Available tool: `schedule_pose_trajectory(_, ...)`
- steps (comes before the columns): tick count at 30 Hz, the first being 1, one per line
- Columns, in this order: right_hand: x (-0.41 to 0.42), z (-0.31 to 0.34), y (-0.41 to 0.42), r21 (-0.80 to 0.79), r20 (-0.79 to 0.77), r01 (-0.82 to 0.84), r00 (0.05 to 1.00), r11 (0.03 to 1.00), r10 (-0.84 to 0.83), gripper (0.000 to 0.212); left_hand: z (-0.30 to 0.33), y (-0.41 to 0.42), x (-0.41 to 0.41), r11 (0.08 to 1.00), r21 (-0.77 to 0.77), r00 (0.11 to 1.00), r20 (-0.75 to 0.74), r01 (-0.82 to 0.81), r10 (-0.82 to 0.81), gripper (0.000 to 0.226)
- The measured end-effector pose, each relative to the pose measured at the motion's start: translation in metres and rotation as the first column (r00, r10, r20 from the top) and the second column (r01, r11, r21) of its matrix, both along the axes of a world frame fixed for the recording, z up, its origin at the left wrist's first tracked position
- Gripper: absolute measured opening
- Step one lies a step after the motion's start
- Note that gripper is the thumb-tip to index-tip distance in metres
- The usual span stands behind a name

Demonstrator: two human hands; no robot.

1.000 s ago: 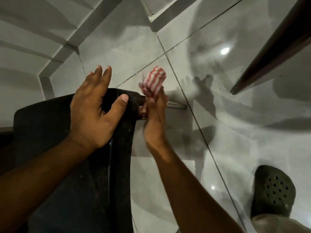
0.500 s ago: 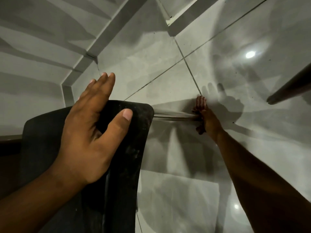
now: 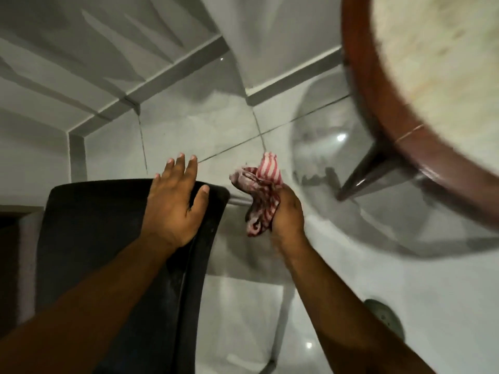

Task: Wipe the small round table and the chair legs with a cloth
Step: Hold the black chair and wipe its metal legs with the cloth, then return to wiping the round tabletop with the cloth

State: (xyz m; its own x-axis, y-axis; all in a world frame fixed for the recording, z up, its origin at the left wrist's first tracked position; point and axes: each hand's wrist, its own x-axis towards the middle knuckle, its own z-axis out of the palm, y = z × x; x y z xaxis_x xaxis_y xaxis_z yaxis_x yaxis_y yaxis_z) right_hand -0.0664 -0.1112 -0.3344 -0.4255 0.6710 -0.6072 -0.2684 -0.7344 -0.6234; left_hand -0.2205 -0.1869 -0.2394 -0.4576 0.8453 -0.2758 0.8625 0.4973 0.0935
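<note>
Left hand [image 3: 172,209] spread flat on top edge of black chair [image 3: 108,238], fingers splayed. Right hand [image 3: 286,214] fisted around red-and-white striped cloth [image 3: 263,190], bunched, loose end sticking up, just beside chair's right corner, seemingly against thin metal chair leg [image 3: 239,203] though blur hides contact. Round worktop [image 3: 378,103] with brown rim at upper right, its leg [image 3: 361,174] angled down to tiled floor [image 3: 216,125]

Red-and-white striped cloth [image 3: 263,195], black chair [image 3: 108,238], reddish-brown table rim [image 3: 378,103].
</note>
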Motion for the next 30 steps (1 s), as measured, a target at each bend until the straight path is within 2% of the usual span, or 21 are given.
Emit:
schedule_pose_trajectory(4, 0.094, 0.098, 0.003, -0.037, 0.034, 0.074, 0.997, 0.997, -0.073, 0.041, 0.025, 0.005, 0.031, 0.994, -0.107, 0.998, -0.049, -0.032, 0.027, 0.079)
schedule_pose_trajectory(8, 0.195, 0.202, 0.007, 0.007, 0.027, 0.008, 1.000, 1.000, -0.008, 0.038, 0.066, 0.006, 0.101, 0.995, 0.017, 0.992, 0.087, -0.093, 0.092, 0.082)
schedule_pose_trajectory(11, 0.255, 0.280, 0.025, 0.138, 0.091, 0.084, 0.991, 0.987, -0.097, 0.036, 0.106, 0.016, 0.157, 0.998, 0.034, 0.990, 0.134, -0.052, 0.047, 0.076)
schedule_pose_trajectory(14, 0.284, 0.343, 0.054, 0.285, 0.104, 0.163, 0.974, 0.945, -0.199, 0.040, 0.142, 0.045, 0.209, 0.998, 0.065, 0.989, 0.147, 0.025, -0.034, 0.079)
schedule_pose_trajectory(17, 0.301, 0.372, 0.101, 0.495, 0.333, 0.172, 0.867, 0.851, -0.369, 0.033, 0.159, 0.078, 0.251, 0.989, 0.132, 0.983, 0.163, 0.069, -0.090, 0.080)
schedule_pose_trajectory(22, 0.291, 0.352, 0.187, 0.666, 0.467, 0.023, 0.766, 0.746, -0.441, 0.029, 0.125, 0.129, 0.289, 0.991, 0.121, 0.978, 0.196, 0.052, -0.076, 0.083)
schedule_pose_trajectory(25, 0.260, 0.311, 0.223, 0.684, 0.560, -0.194, 0.758, 0.703, -0.335, 0.024, 0.091, 0.159, 0.293, 0.997, 0.068, 0.984, 0.173, 0.033, -0.044, 0.082)
schedule_pose_trajectory(26, 0.248, 0.294, 0.231, 0.649, 0.653, -0.355, 0.715, 0.673, -0.252, 0.026, 0.078, 0.167, 0.292, 0.998, 0.064, 0.986, 0.161, 0.027, -0.037, 0.081)
schedule_pose_trajectory(28, 0.228, 0.263, 0.236, 0.474, 0.868, -0.724, 0.481, 0.501, -0.126, 0.041, 0.060, 0.181, 0.292, 0.997, 0.082, 0.991, 0.135, 0.014, -0.025, 0.081)
schedule_pose_trajectory(29, 0.223, 0.250, 0.238, 0.407, 0.910, -0.802, 0.398, 0.437, -0.116, 0.050, 0.054, 0.189, 0.292, 0.996, 0.084, 0.991, 0.129, 0.013, -0.024, 0.082)
schedule_pose_trajectory(30, 0.220, 0.241, 0.240, 0.375, 0.925, -0.831, 0.363, 0.410, -0.111, 0.060, 0.049, 0.197, 0.292, 0.997, 0.070, 0.992, 0.125, 0.019, -0.028, 0.084)
